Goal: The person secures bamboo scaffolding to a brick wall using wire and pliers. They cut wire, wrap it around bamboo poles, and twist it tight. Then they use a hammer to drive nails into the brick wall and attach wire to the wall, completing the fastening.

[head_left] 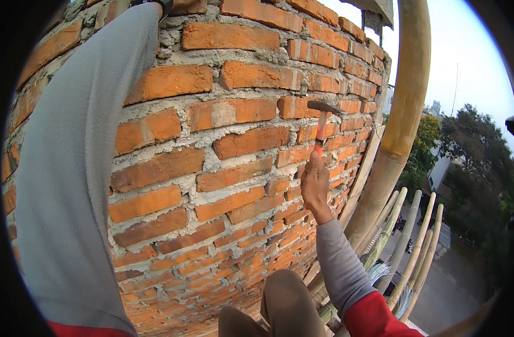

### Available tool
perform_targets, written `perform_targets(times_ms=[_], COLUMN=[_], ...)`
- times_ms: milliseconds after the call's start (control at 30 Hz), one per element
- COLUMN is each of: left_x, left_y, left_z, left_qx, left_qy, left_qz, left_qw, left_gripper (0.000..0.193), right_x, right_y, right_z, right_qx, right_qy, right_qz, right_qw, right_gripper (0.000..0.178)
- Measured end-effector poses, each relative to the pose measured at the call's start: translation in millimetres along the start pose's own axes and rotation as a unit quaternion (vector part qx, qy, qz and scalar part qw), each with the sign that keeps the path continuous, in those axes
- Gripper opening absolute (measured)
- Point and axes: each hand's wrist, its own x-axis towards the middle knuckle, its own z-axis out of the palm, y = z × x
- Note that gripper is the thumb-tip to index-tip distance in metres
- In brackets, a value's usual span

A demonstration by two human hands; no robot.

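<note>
My right hand (315, 185) is closed round the orange handle of a hammer (322, 124). The hammer stands upright, its dark metal head uppermost, close to the face of a brick wall (244, 112); whether the head touches the bricks I cannot tell. My left arm, in a grey sleeve, reaches up along the wall. Only part of my left hand (187, 5) shows at the top edge, beside the upper bricks, with a dark band at the wrist. Its fingers are out of the picture. Rough grey mortar fills the joints between the orange bricks.
A thick upright bamboo pole (400, 106) stands right of the wall's end. Several thinner bamboo poles (405, 236) jut out lower right, with pale strands (379, 272) tied among them. Far below lies a paved ground (445, 292), with trees (470, 151) beyond. My bent knees are near the wall.
</note>
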Motion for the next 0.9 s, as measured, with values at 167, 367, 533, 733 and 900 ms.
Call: perform_targets(times_ms=[167, 367, 533, 733, 900], left_x=[-2.8, 1.3, -1.8, 0.1, 6.4], left_y=[-1.0, -2.7, -0.9, -1.8, 0.1], left_z=[7.0, 11.0, 5.5, 10.3, 12.8], left_qx=[-0.073, -0.075, -0.065, -0.065, -0.075], left_qy=[0.074, 0.049, 0.076, 0.056, 0.071], left_qz=[-0.070, -0.065, -0.083, -0.076, -0.077], left_qw=[0.992, 0.994, 0.992, 0.993, 0.992], left_gripper=[0.055, 0.054, 0.053, 0.052, 0.052], right_x=[16.3, 33.8, -8.6, 50.5, -1.7], right_y=[-28.9, -35.8, -7.8, -45.3, 0.0], right_z=[-90.8, -51.4, -28.8, -132.8, -2.8], right_qx=[0.473, 0.480, 0.247, 0.529, 0.105], right_qy=[0.050, 0.259, -0.093, 0.301, -0.136], right_qz=[0.175, -0.026, 0.222, -0.078, 0.137], right_qw=[0.862, 0.838, 0.939, 0.790, 0.976], right_gripper=[0.067, 0.060, 0.059, 0.062, 0.050])
